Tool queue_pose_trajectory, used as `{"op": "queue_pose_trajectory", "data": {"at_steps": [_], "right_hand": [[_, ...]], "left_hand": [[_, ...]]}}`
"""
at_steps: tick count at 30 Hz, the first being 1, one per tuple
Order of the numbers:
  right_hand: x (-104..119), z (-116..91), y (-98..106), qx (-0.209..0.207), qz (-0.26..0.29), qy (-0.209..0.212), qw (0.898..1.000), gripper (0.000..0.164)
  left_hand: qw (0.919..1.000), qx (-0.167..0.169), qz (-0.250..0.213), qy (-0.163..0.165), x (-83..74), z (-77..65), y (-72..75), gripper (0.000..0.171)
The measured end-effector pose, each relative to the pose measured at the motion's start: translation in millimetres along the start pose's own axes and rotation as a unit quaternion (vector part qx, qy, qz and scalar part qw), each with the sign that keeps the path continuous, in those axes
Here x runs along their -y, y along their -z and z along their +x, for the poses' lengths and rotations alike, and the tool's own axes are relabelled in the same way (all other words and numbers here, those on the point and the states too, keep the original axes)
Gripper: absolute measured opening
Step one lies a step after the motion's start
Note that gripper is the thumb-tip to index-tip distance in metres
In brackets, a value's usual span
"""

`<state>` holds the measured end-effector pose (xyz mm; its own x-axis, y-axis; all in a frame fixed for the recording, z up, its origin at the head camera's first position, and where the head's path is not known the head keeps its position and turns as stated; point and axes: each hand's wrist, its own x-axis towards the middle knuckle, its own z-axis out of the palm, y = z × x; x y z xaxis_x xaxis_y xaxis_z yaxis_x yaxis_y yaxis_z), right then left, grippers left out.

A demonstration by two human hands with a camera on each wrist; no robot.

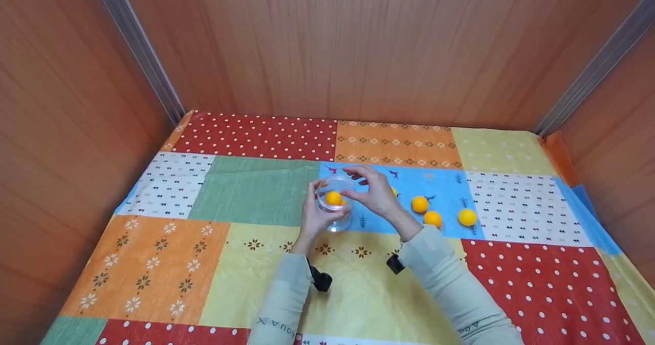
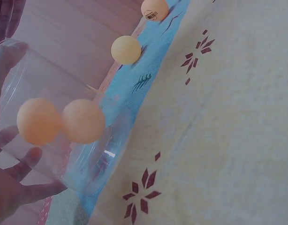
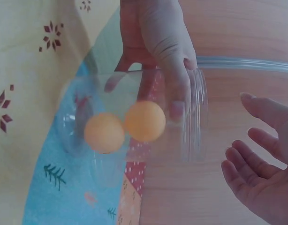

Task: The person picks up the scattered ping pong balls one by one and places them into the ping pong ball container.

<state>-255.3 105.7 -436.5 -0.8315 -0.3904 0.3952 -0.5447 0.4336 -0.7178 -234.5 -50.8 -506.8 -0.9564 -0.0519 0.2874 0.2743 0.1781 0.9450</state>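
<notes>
My left hand (image 1: pixel 313 216) grips a clear plastic jar (image 1: pixel 339 225) by its side, its thumb and fingers spread round the wall. Two orange ping-pong balls are inside; in the right wrist view one ball (image 3: pixel 145 121) is nearer the mouth and the other ball (image 3: pixel 104 133) nearer the base. Just right of the jar's rim, my right hand (image 1: pixel 376 190) has its fingers loosely bent and holds nothing. Seen in the right wrist view, this right hand (image 3: pixel 259 159) is apart from the jar's mouth, palm towards it.
Several more orange balls lie on the blue patch of the cloth to the right, among them one ball (image 1: pixel 419 204), a nearer ball (image 1: pixel 432 219) and one farther right (image 1: pixel 466 217). A patchwork tablecloth (image 1: pixel 256 191) covers the table. Wood-look panels (image 1: pixel 327 43) enclose it behind and at both sides.
</notes>
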Motion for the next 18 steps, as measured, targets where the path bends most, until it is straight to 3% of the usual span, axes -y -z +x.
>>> {"op": "queue_pose_trajectory", "data": {"at_steps": [3,7,18], "right_hand": [[-3.4,-2.5,3.9,-0.01,-0.004,-0.008,1.0,0.041],[-9.8,-6.7,10.3,-0.021,-0.004,-0.024,0.999,0.039],[-32.8,-24.2,34.5,-0.059,-0.011,-0.044,0.997,0.039]], "left_hand": [[0.9998,-0.005,0.016,0.01,13.4,3.2,-1.5,0.082],[0.9994,-0.009,0.029,0.02,19.0,4.1,-2.5,0.082],[0.9998,-0.004,0.015,0.014,10.5,2.3,-0.4,0.083]]}}
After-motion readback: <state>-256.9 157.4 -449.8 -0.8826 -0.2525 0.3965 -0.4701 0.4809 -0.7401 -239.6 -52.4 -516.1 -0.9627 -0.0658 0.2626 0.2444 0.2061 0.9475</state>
